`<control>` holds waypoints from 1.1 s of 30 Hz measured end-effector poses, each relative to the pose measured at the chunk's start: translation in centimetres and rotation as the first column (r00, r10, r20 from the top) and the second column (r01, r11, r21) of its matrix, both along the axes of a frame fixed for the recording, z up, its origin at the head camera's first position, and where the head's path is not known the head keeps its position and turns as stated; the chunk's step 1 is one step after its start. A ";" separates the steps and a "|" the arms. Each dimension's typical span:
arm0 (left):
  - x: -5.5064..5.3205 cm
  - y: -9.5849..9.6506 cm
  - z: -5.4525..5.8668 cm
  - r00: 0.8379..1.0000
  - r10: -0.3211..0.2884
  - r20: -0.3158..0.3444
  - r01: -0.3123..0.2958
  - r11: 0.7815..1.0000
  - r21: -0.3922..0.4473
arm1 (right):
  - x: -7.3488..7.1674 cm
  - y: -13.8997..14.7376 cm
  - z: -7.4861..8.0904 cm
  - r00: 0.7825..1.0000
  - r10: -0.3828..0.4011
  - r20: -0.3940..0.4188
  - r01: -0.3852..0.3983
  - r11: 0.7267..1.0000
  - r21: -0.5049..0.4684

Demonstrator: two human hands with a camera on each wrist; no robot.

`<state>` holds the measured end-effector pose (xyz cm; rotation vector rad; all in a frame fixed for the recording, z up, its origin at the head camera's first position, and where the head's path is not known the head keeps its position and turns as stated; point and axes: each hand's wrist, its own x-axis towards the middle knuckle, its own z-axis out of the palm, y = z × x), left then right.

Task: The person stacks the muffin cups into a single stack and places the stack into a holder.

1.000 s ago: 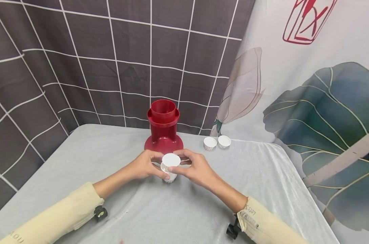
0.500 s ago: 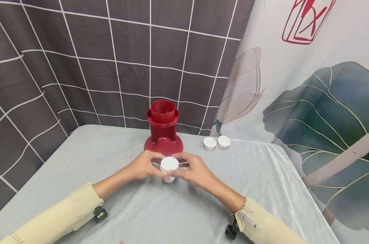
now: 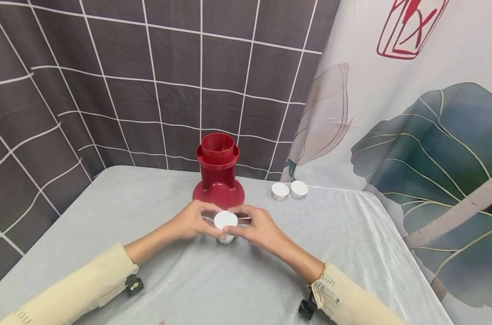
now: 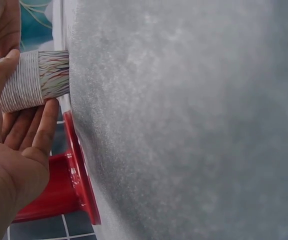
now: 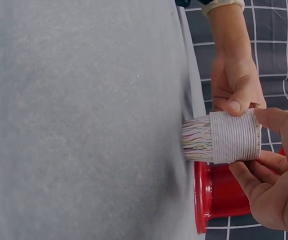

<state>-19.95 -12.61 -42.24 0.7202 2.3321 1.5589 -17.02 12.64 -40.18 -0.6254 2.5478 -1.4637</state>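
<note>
A stack of nested white paper baking cups [image 3: 226, 220] stands upright on the cloth, openings up. In the left wrist view the stack [image 4: 21, 82] shows many close rims above a pleated wall with coloured wavy lines. My left hand [image 3: 194, 220] holds it from the left, thumb in front and fingers behind. My right hand [image 3: 255, 224] grips the upper part from the right, its thumb near the left thumb. The right wrist view shows the right hand [image 5: 284, 172] with fingertips along the rims of the stack [image 5: 234, 137].
Right behind the hands stands a red plastic holder [image 3: 218, 178] with a round base and a tube on top. Two loose paper cups, a left one [image 3: 280, 191] and a right one [image 3: 299, 189], sit near the back edge of the grey cloth [image 3: 213, 284].
The upper cups, raised and offset to the right a second ago, have come down onto the stack with my right hand. My left hand has stayed nearly still.
</note>
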 end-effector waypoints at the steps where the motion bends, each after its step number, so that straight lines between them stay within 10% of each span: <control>1: 0.0 0.0 0.0 1.000 0.000 0.001 0.000 1.000 0.001 | 0.0 0.0 0.0 1.000 -0.003 0.003 0.003 1.000 -0.001; 20: 0.1 -0.1 -0.2 1.000 -0.003 -0.008 0.003 1.000 -0.004 | -0.3 -0.4 -0.4 0.999 -0.020 0.040 0.020 1.000 0.005; 33: 0.0 -0.1 -0.3 1.000 -0.002 -0.013 0.002 1.000 -0.005 | -0.7 -0.7 1.2 0.999 0.031 -0.036 -0.024 0.981 0.190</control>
